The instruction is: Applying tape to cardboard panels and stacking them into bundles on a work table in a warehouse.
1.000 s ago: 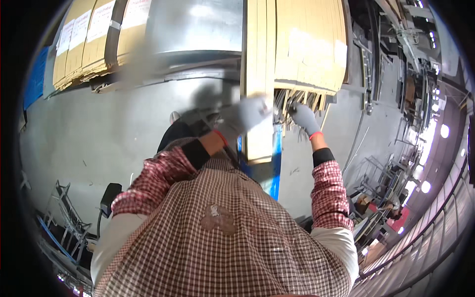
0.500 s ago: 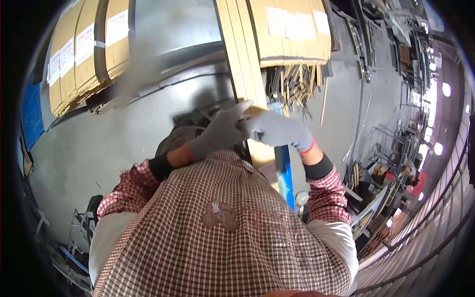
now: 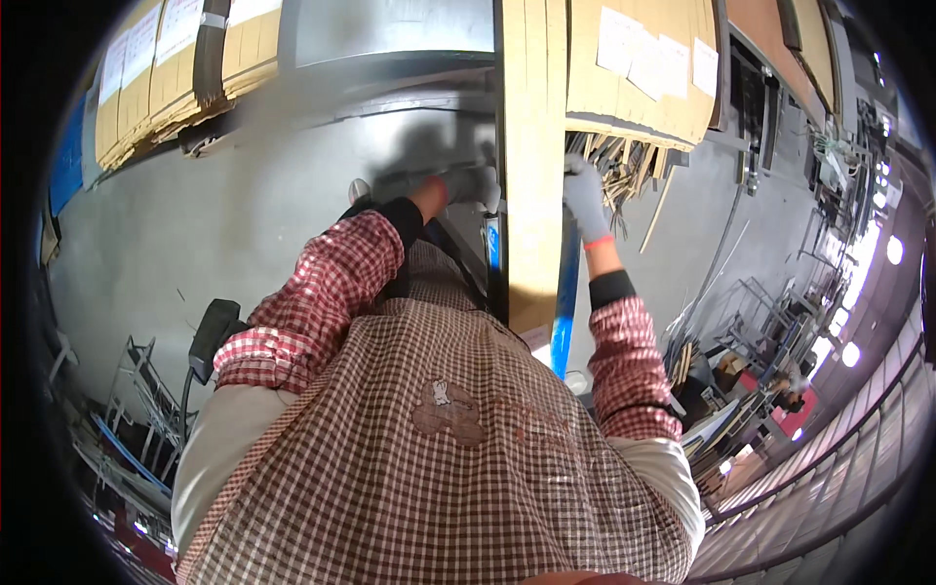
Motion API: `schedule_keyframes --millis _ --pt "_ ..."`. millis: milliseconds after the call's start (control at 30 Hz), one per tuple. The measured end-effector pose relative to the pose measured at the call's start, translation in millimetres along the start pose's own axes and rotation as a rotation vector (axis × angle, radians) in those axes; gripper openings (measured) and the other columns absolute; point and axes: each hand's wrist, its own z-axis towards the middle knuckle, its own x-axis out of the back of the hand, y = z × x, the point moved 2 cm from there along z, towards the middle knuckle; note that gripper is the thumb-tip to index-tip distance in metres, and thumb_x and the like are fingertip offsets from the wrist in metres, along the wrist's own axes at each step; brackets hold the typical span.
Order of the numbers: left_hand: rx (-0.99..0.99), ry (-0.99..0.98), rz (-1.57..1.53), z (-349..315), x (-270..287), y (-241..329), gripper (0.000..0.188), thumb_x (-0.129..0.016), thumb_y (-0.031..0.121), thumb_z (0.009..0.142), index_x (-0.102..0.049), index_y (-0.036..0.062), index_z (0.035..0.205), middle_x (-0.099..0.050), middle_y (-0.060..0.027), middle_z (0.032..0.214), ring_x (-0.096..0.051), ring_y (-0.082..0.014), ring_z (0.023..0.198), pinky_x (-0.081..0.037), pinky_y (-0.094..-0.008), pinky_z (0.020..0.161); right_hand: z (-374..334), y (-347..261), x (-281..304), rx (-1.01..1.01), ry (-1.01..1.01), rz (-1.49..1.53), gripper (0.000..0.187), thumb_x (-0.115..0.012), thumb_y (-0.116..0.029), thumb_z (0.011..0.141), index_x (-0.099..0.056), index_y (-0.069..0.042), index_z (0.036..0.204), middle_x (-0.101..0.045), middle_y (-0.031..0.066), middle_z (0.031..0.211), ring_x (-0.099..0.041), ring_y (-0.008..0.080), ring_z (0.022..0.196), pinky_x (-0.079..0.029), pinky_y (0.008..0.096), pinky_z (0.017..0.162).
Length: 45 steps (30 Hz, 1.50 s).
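Note:
A long bundle of pale tan cardboard strips (image 3: 535,166) runs away from me, with its near end by my apron. On its left side my left hand (image 3: 473,187), in a grey glove, lies in shadow against the edge; its fingers are hidden. Along the right side my right hand (image 3: 585,195), also gloved in grey, has its fingers curled in at the bundle's edge. Blue material (image 3: 564,336) shows beneath the bundle's right side near me.
Beyond my right hand is a wide tan cardboard stack (image 3: 639,93) with paper sheets on it. Many thin strips (image 3: 624,171) hang under it. More labelled cardboard bundles (image 3: 136,93) stand at the far left. A metal frame (image 3: 146,409) is at the lower left.
My hands were together over the cardboard bundle; they have parted to its two sides, farther from me. The view has shifted, so the bundle lies more to the right.

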Motion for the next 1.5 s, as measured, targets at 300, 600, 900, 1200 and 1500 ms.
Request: schedule_keyframes --millis 300,600,900,1200,1500 --pt "-0.117 0.24 0.19 -108 53 51 0.041 -0.066 0.026 0.087 -0.058 0.0068 0.123 -0.064 -0.0107 0.106 -0.062 -0.0178 0.089 -0.051 -0.0326 0.081 -85 -129 -33 -0.206 0.221 -0.72 0.093 -0.074 -0.04 0.07 -0.031 0.0 0.142 -0.037 0.0324 0.137 -0.043 0.0438 0.121 -0.037 0.0496 0.1" --pt "0.093 0.282 0.45 -9 20 208 0.026 -0.056 0.037 0.084 -0.064 0.0146 0.094 -0.068 -0.0122 0.079 -0.068 -0.0312 0.075 -0.051 -0.044 0.064 -115 -131 50 -0.218 0.17 0.345 0.056 -0.073 -0.025 0.075 -0.047 -0.001 0.119 -0.064 0.0189 0.091 -0.064 0.0323 0.085 -0.05 0.0408 0.074" --pt "0.182 0.442 0.436 -14 16 214 0.039 -0.054 0.032 0.084 -0.054 0.0164 0.12 -0.066 -0.0133 0.072 -0.065 -0.0331 0.067 -0.05 -0.0468 0.06 -22 -76 69 0.131 -0.509 -0.835 0.02 -0.056 -0.028 0.084 -0.067 -0.011 0.086 -0.068 0.0139 0.083 -0.066 0.0343 0.081 -0.05 0.0439 0.067" --pt "-0.119 0.671 -0.47 -53 100 203 0.057 -0.064 0.02 0.085 -0.038 -0.0071 0.128 -0.064 -0.0233 0.093 -0.066 -0.0279 0.08 -0.055 -0.0363 0.068 -16 -59 49 -0.041 -0.247 -0.751 0.027 -0.057 -0.025 0.082 -0.064 -0.012 0.105 -0.068 0.018 0.09 -0.067 0.0316 0.082 -0.053 0.0416 0.069" --pt "0.101 0.532 -0.106 -100 25 229 0.08 -0.07 0.018 0.077 -0.027 -0.0057 0.141 -0.063 -0.0113 0.083 -0.062 -0.0204 0.07 -0.051 -0.0297 0.069 -90 -169 84 -0.117 -0.574 -0.156 0.032 -0.059 -0.012 0.079 -0.062 -0.005 0.11 -0.064 0.017 0.078 -0.062 0.0301 0.073 -0.05 0.0363 0.069"
